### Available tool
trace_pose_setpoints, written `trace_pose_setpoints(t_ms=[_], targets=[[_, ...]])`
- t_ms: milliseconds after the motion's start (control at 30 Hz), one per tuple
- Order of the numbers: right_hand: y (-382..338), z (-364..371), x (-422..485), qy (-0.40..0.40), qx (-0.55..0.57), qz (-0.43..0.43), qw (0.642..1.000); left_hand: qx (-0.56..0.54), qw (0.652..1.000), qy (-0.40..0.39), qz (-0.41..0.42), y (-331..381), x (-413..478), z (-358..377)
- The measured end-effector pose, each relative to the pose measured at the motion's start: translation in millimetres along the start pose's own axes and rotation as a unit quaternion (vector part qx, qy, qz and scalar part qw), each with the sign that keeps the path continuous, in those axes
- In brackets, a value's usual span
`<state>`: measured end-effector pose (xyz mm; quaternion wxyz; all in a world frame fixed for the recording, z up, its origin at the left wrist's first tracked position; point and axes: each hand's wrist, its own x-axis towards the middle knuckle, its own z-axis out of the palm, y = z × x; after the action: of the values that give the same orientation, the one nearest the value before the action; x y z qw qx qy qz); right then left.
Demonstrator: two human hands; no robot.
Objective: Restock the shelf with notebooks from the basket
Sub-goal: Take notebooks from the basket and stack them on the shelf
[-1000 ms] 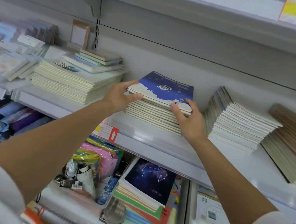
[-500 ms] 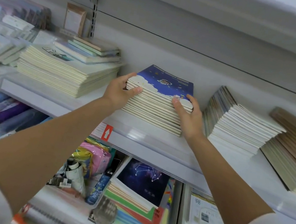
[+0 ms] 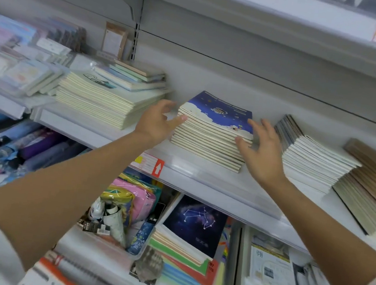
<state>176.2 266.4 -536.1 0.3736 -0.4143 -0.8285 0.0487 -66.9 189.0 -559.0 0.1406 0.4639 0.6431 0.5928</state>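
Here, your left hand [image 3: 158,122] and right hand [image 3: 263,151] flanked the blue-covered notebook stack [image 3: 209,138] on the middle shelf [image 3: 201,177], one at each near corner. Neither hand gripped anything. Both were open with fingers spread. The left thumb touched the stack's left edge near the top, and the right thumb lay against its near face. I judge you bracketed the pile this way to square its edges, not to lift it.

The stack sat flat, with its far end close to the back wall. Its near edge was set back from the shelf lip, so nothing overhung.

To the left, a bare strip of shelf separated it from the cream notebook pile [image 3: 104,104], and your left hand fitted there. To the right, the gap was tighter, and your right fingers were near the leaning white notebook stack [image 3: 314,162]. Farther right, the brown-covered stack [image 3: 372,186] leaned as well. A careless knock on that side could probably have slid either one.

The upper shelf [image 3: 253,2] hung well above, leaving room for more notebooks on top. The basket was out of view. The clearest way back was probably toward you over the lip, beside the red-arrow price label [image 3: 151,165].
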Motion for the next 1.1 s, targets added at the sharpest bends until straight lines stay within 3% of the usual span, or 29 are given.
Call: trace_pose_setpoints(t_ms=[67, 167, 300, 500, 700, 867, 967, 1100], targets=[[-27, 1, -18, 0.037, 0.033, -0.047, 0.998, 0.007, 0.999, 0.032, -0.012, 0, -18, -16], [-73, 17, -45, 0.003, 0.090, -0.098, 0.991, 0.002, 0.998, 0.048, -0.027, -3, -50, -46], [-131, 54, -83, -0.091, 0.108, -0.149, 0.979, 0.030, 0.996, 0.036, -0.074, -13, -99, -95], [-198, 111, -149, -0.228, 0.143, -0.155, 0.951, 0.112, 0.971, 0.049, -0.206, -71, -191, -182], [-253, 173, -224, -0.402, 0.161, -0.143, 0.890, 0.105, 0.926, 0.092, -0.350, -149, -293, -246], [-268, 220, -294, -0.539, 0.154, -0.119, 0.819, 0.058, 0.872, 0.143, -0.465, -212, -374, -274], [-265, 244, -329, -0.619, 0.066, -0.135, 0.771, 0.012, 0.814, 0.187, -0.550, -244, -423, -286], [-256, 269, -361, -0.661, -0.025, -0.195, 0.725, 0.006, 0.727, 0.228, -0.648, -275, -489, -289]])
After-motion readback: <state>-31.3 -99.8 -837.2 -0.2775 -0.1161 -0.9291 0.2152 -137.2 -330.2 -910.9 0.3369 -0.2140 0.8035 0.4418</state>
